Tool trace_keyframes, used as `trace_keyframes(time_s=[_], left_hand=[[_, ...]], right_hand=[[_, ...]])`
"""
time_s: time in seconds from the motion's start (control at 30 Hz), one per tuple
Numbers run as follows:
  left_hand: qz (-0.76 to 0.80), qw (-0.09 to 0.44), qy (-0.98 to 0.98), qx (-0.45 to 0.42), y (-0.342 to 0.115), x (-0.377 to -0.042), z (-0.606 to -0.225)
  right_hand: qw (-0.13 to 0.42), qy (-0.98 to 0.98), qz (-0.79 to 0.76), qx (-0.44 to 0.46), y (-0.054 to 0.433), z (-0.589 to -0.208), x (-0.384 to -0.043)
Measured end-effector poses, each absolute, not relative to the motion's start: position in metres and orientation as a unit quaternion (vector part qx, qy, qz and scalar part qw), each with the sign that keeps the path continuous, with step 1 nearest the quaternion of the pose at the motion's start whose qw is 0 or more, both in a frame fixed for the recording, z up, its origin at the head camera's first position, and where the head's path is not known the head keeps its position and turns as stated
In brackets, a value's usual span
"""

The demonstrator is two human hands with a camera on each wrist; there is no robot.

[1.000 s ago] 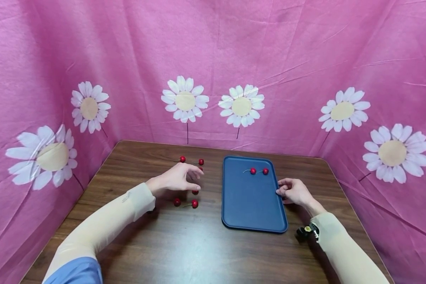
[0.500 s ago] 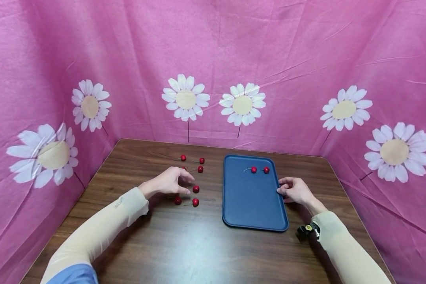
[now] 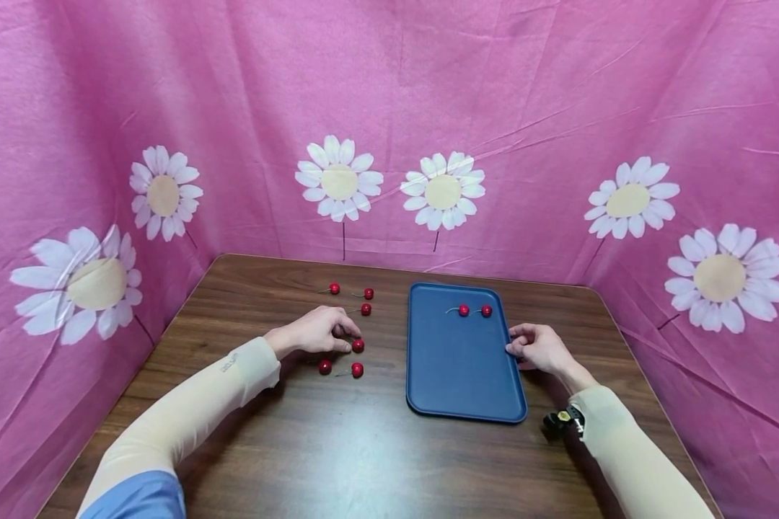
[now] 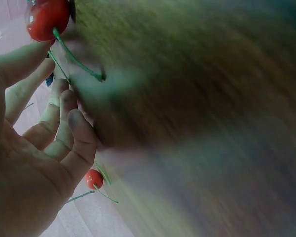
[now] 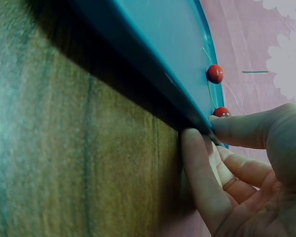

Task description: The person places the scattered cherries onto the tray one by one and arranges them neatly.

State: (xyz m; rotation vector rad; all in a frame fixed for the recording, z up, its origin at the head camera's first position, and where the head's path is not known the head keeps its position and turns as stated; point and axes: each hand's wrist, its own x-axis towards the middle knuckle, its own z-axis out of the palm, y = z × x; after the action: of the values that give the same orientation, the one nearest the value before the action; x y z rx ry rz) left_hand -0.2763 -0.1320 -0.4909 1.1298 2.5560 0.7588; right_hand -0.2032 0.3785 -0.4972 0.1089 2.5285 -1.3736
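Surface (image 3: 363, 465): brown wood grain, rounded far corners, whitish glare toward the near side. Pink cloth (image 3: 532, 65) behind and along both sides, creased, some vertical folds. Six daisies on it, white petals, pale yellow centers, thin dark stems: large left daisy (image 3: 97, 284), smaller left daisy (image 3: 163, 195), two back daisies side by side (image 3: 339, 183), smaller right daisy (image 3: 627, 200), large right daisy (image 3: 718, 281). Right wrist view: cloth washed out, daisies partly cropped.

Staged workspace perhaps, daisy-print curtain (image 3: 389, 86), table (image 3: 266, 461)
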Motion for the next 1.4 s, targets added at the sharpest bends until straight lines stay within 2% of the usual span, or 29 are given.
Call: trace_keyframes(time_s=[0.23, 0.47, 0.7, 0.83, 1.0, 1.17, 1.4], left_hand=[[0.276, 0.08, 0.856, 0.429, -0.143, -0.305, -0.538], [0.256, 0.11, 0.881, 0.383, -0.132, -0.277, -0.496], [0.274, 0.085, 0.866, 0.409, -0.142, -0.311, -0.554], [0.275, 0.079, 0.873, 0.394, -0.142, -0.314, -0.56], [0.272, 0.079, 0.872, 0.399, -0.137, -0.296, -0.534], [0.248, 0.096, 0.893, 0.363, -0.127, -0.273, -0.498], [0.244, 0.098, 0.896, 0.357, -0.12, -0.269, -0.491]], right_hand=[[0.129, 0.871, -0.473, 0.036, 0.378, -0.495, -0.202], [0.127, 0.872, -0.472, 0.03, 0.377, -0.494, -0.202], [0.125, 0.875, -0.467, 0.032, 0.378, -0.496, -0.201], [0.125, 0.874, -0.469, 0.031, 0.378, -0.496, -0.201], [0.126, 0.873, -0.471, 0.036, 0.378, -0.497, -0.202], [0.125, 0.873, -0.47, 0.029, 0.379, -0.499, -0.202], [0.128, 0.87, -0.474, 0.041, 0.381, -0.501, -0.204]])
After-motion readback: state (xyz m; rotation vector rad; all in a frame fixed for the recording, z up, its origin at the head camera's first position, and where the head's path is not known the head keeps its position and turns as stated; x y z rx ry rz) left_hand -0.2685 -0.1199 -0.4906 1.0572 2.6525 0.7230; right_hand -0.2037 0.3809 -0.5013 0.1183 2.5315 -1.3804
